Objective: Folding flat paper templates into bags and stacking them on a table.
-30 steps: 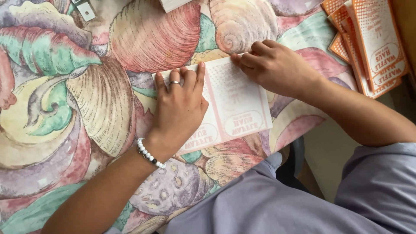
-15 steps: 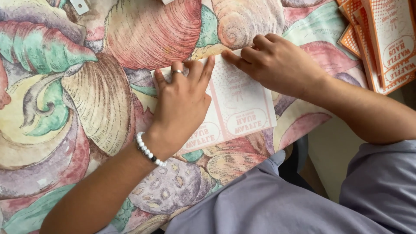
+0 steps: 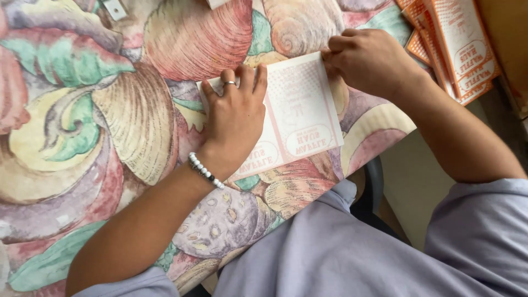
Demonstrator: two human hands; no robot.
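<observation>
A desk (image 3: pixel 82 181) draped in a big shell-and-leaf print of pinks, greens and creams fills the view, seen from straight above. Nearest the camera, a lap in pale lavender cloth (image 3: pixel 341 253) sits at the desk's edge, lavender sleeves on both arms.

Up from there, the left hand (image 3: pixel 235 118) lies palm down on the flat white paper bag (image 3: pixel 300 113), a beaded white bracelet (image 3: pixel 205 170) at the wrist and a silver ring (image 3: pixel 229 83) on one finger. Its fingers are spread fairly wide and flat, pressing the bag's left half against the desk rather than gripping it. The bag has pale orange printing and a crease running down beside this hand's thumb side.

Just beyond and to the right of those fingers, the right hand (image 3: pixel 369 59) curls over the bag's far right corner, fingers bunched narrow and tucked onto the paper edge; whether they pinch it or only press it, I cannot tell.

Further right of the right hand, well apart from the bag, a fanned stack of orange-and-white paper bags (image 3: pixel 456 47) lies at the desk's far corner. Far beyond the left fingers, a small white tag (image 3: pixel 114 9) sits on the cloth.
</observation>
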